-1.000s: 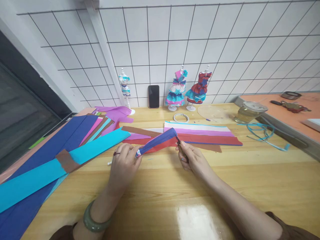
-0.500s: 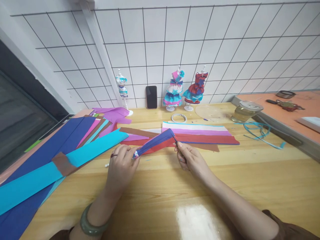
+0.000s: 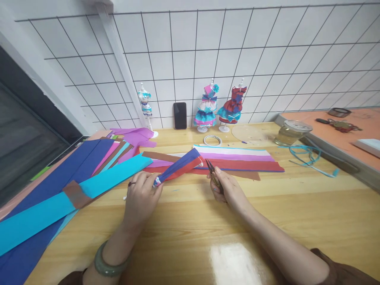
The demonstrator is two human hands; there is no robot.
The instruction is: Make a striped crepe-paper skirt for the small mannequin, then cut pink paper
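My left hand [image 3: 143,194] is closed round a small dress form [image 3: 157,181], mostly hidden by my fingers; a white knob shows beyond them. From it a blue and red crepe paper piece [image 3: 182,165] extends up to the right, its far end loose. In my right hand [image 3: 228,188] is a small pair of dark scissors [image 3: 211,169], pointed blades slightly apart and just right of the paper's end, not touching it. Behind lie layered white, purple and red paper strips [image 3: 237,158].
Blue, turquoise and brown paper sheets [image 3: 115,178] cover the left side. Three dressed miniature forms, one in red [image 3: 237,107], stand by the tiled wall, near a phone [image 3: 179,116]. A white tape ring [image 3: 212,140], a cup [image 3: 292,133] and a turquoise cord [image 3: 311,156] sit farther back.
The scissors have come off the end of the blue and red paper and their blades have parted. My left hand has moved slightly left with the paper, whose end now shows a pale edge.
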